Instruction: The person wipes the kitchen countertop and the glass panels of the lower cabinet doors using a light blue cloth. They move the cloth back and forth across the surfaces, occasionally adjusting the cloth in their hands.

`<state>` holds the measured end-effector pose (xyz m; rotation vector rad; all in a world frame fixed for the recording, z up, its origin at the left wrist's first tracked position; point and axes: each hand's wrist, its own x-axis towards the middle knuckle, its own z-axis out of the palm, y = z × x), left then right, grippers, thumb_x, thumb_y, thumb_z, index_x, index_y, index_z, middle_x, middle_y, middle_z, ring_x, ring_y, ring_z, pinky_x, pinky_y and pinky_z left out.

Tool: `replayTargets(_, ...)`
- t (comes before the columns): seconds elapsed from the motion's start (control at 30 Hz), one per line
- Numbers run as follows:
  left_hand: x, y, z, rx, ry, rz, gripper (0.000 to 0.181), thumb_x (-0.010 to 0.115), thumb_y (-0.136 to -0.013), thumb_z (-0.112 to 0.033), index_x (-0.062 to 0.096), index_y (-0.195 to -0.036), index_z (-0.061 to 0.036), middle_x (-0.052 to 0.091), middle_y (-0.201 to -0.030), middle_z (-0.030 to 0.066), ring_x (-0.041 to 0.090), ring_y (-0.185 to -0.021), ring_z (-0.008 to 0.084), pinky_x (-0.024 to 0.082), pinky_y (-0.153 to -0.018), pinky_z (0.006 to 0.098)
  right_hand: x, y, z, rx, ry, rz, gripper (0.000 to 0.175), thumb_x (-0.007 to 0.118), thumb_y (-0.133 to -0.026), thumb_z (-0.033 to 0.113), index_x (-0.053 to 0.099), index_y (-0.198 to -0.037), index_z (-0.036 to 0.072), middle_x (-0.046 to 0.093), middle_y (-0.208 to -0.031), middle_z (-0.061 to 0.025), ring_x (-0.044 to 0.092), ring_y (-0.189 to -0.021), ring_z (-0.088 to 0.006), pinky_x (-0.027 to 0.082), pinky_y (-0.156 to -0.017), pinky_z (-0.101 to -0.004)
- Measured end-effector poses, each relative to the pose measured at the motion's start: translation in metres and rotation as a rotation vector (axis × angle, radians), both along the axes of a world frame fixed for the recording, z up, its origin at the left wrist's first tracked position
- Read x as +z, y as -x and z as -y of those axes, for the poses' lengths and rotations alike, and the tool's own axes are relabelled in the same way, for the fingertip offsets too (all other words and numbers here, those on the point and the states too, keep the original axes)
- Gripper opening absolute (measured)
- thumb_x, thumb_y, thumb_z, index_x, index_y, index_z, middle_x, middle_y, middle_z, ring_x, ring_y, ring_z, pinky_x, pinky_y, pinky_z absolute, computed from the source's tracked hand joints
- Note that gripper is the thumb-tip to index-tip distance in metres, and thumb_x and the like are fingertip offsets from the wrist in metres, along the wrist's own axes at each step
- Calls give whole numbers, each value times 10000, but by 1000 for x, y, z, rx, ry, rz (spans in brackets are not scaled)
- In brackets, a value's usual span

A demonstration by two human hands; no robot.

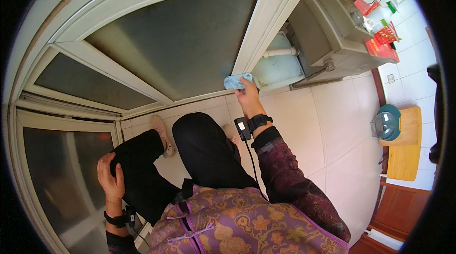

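Observation:
A light blue cloth (238, 81) is held in my right hand (247, 93) against the lower corner of a white-framed door with a dark frosted glass panel (185, 40). The thumb lies on top of the cloth. My left hand (111, 175) rests on my left knee, its fingers loosely spread and holding nothing. Beside it stands another frosted glass panel (67, 168) in a white frame. Each wrist wears a black strap with a small device and a cable.
Past the door edge, a pale basin (278, 70) with a white pipe sits beneath a metal counter unit (331, 29). A red plastic basket (386, 34) stands on top. Tiled floor (295, 122) stretches right, towards a yellow wooden stool (402, 161) with a teal basin (392, 111).

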<state>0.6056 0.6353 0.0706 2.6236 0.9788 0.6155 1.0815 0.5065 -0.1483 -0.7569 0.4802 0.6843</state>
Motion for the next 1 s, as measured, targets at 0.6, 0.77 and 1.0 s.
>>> replayTargets(0.6, -8, 16, -8, -18, 8, 136, 248, 610, -807, -14, 601, -1055, 1, 639, -1064, 186, 594, -1009, 382, 452, -921, 429, 338, 11, -20, -499, 160, 1518, 264, 641, -871, 31, 521, -1106, 49, 602, -1001, -89, 581, -934, -235, 464, -822, -353)
replayTargets(0.77, -8, 17, -9, -7, 12, 136, 255, 603, -802, -11, 600, -1057, 2, 640, -1068, 189, 595, -1013, 384, 450, -926, 434, 343, 5, -34, -732, 961, 2361, 357, 616, -717, -38, 591, -1053, 82, 589, -957, -116, 542, -918, -326, 416, -796, -409)
replayTargets(1.0, -6, 10, -11, -20, 44, 100, 268, 600, -792, 0, 600, -1059, 7, 637, -1063, 196, 595, -1014, 388, 448, -937, 438, 245, 21, -35, -396, 974, 2313, 327, 611, -656, -21, 633, -966, 79, 584, -927, -110, 544, -884, -324, 421, -790, -424)
